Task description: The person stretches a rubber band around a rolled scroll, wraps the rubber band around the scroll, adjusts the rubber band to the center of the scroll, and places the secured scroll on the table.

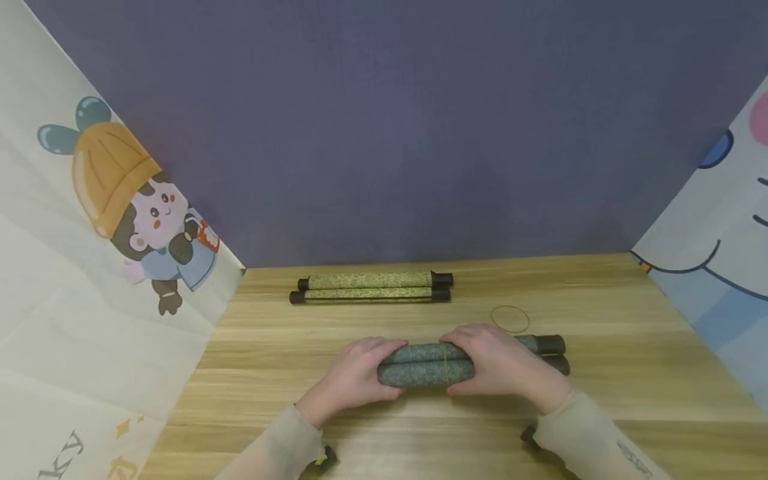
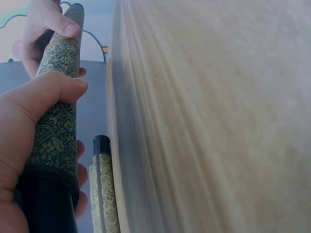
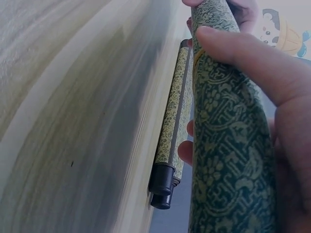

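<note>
Both hands grip a green patterned scroll [image 1: 420, 375], rolled as two parallel rolls with black end knobs. My left hand [image 1: 359, 373] wraps around its left part, thumb across the near side in the left wrist view. Right of the middle, my right hand [image 1: 498, 360] holds it from above, with the black knobs [image 1: 551, 344] sticking out beyond. A thin yellow rubber band [image 1: 446, 363] circles both rolls right at the right hand's fingertips. The left end is hidden by the left hand in the head view.
A yellow-green patterned scroll [image 1: 369, 287], also in two rolls with black knobs, lies at the back of the wooden table [image 1: 240, 373]. A loose rubber band [image 1: 510, 319] lies behind the right hand. A dark panel [image 1: 384, 133] rises behind; printed cloths hang at both sides.
</note>
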Action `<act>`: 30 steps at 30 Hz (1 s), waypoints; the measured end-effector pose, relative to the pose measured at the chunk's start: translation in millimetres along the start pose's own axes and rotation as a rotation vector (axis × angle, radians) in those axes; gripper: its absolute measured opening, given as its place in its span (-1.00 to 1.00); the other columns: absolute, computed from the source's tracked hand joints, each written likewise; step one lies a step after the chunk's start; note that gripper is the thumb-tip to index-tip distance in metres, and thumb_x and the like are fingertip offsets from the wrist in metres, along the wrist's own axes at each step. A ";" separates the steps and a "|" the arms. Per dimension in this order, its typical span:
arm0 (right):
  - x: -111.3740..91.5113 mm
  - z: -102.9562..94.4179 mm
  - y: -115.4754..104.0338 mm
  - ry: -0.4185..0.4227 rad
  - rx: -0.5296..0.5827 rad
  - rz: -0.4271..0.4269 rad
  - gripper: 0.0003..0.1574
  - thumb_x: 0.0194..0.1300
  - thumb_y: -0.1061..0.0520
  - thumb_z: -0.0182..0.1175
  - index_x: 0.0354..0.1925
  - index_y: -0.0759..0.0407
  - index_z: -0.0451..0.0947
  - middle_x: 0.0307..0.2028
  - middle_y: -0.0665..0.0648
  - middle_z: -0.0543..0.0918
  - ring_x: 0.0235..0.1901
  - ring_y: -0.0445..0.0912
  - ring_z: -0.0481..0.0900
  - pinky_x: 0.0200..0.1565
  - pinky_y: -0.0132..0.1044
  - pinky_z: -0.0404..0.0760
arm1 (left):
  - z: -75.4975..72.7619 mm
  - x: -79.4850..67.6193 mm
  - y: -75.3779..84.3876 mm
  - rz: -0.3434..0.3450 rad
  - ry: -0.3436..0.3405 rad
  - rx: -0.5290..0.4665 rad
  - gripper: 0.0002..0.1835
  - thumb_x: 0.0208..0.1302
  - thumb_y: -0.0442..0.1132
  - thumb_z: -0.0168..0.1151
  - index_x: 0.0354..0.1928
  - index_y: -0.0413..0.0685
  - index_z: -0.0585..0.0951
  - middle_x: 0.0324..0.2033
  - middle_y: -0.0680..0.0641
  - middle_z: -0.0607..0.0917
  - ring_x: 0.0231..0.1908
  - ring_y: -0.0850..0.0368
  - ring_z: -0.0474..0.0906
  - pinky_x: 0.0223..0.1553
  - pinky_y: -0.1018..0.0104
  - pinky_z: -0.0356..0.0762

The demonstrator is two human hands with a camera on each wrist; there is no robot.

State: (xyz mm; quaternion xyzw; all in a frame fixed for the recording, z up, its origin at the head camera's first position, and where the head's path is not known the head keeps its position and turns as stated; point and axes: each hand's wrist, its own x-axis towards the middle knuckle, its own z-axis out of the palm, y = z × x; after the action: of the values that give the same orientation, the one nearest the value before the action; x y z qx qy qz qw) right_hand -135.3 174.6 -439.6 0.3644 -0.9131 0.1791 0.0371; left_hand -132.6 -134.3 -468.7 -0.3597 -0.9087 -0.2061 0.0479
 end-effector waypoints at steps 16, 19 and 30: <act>0.9 0.6 -4.4 0.005 -0.001 -0.009 -0.05 -0.04 -0.29 0.73 0.21 0.13 0.70 0.07 0.03 0.79 0.04 0.03 0.75 0.18 0.16 0.71 | -3.1 -1.4 2.5 0.018 -0.002 0.016 -0.07 0.01 0.07 0.75 0.46 -0.01 0.62 0.23 -0.05 0.77 0.14 0.07 0.74 0.24 0.03 0.70; 0.0 1.8 -5.5 0.010 0.004 -0.014 -0.06 -0.05 -0.29 0.74 0.19 0.12 0.71 0.04 0.00 0.79 0.01 -0.01 0.75 0.17 0.14 0.71 | -1.9 -2.5 2.6 0.008 -0.011 0.014 -0.06 0.01 0.08 0.75 0.47 -0.01 0.61 0.24 -0.04 0.76 0.16 0.07 0.73 0.26 0.03 0.68; 6.2 4.6 -8.0 -0.003 0.043 0.012 -0.09 -0.12 -0.22 0.78 0.14 0.10 0.72 0.01 -0.01 0.80 -0.04 -0.05 0.74 0.14 0.11 0.74 | -1.3 0.8 2.4 0.016 -0.003 -0.007 -0.06 0.00 0.04 0.76 0.46 -0.04 0.61 0.22 -0.04 0.77 0.15 0.07 0.73 0.25 0.03 0.69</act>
State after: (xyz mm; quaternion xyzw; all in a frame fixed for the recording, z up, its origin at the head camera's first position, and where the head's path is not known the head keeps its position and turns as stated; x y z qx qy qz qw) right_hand -134.1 163.6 -440.3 0.3598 -0.9113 0.1985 0.0265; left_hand -131.7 -132.7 -466.5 -0.3674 -0.9052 -0.2083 0.0469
